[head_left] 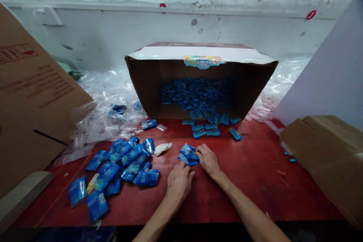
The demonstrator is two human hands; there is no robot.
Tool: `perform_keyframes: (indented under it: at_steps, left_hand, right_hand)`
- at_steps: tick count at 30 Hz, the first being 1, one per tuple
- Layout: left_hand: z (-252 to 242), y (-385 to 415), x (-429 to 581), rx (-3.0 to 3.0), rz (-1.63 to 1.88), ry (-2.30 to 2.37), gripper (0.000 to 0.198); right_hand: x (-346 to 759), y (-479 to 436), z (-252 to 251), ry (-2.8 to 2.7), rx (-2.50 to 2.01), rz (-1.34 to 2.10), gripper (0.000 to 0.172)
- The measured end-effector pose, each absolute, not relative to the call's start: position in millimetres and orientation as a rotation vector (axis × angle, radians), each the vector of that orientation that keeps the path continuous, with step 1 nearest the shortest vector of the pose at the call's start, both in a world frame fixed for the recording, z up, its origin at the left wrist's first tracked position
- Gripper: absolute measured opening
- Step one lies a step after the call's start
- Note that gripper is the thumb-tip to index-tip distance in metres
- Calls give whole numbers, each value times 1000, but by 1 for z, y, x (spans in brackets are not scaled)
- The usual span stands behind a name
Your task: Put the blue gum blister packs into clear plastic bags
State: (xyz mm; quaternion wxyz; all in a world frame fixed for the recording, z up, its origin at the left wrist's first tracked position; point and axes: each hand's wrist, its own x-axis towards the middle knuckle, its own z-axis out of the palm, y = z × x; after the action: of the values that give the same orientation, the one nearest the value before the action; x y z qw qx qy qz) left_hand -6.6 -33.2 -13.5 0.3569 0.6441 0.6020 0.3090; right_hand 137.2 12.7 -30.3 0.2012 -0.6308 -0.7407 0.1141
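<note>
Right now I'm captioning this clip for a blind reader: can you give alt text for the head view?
Two bare hands meet on a red table: the right hand grips a small blue packet, the left hand beside it. A pile of filled blue packets lies left; behind, a tipped cardboard box spills small blue pieces.

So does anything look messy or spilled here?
Yes. The big cardboard box lies tipped on its side, and small blue pieces have spilled from its mouth onto the red table. Two tiny blue bits sit stray near the right-hand carton.
</note>
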Motion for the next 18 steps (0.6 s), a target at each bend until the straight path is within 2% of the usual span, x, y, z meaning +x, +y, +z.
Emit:
perform_keyframes:
  at_steps: [4, 8, 10, 12, 14, 16, 18]
  left_hand:
    - [-9, -23, -10, 1230, 1111, 1471, 26]
    - [-10, -16, 2, 1055, 1002, 1435, 21]
    - [-14, -15, 8, 968, 948, 1462, 25]
    - [-18, -15, 11, 899, 949, 1467, 28]
    - [-21, -15, 11, 876, 954, 1457, 31]
    - [-22, -14, 10, 873, 954, 1455, 33]
    - [-22, -13, 10, 878, 954, 1453, 34]
  right_hand:
    - [140, -7, -17, -1955, -1661, 299, 16]
    - [133, -23, -10, -1888, -1458, 477, 14]
    - [129, -24, -12, -1677, -1406, 703, 10]
    - [126, -20, -18, -1419, -1360, 1009, 19]
    - [124, -16, -23, -1269, -1333, 1222, 16]
    - [123, -14, -26, -1243, -1361, 1245, 17]
    - [121, -15, -28, -1272, -1431, 1129, 22]
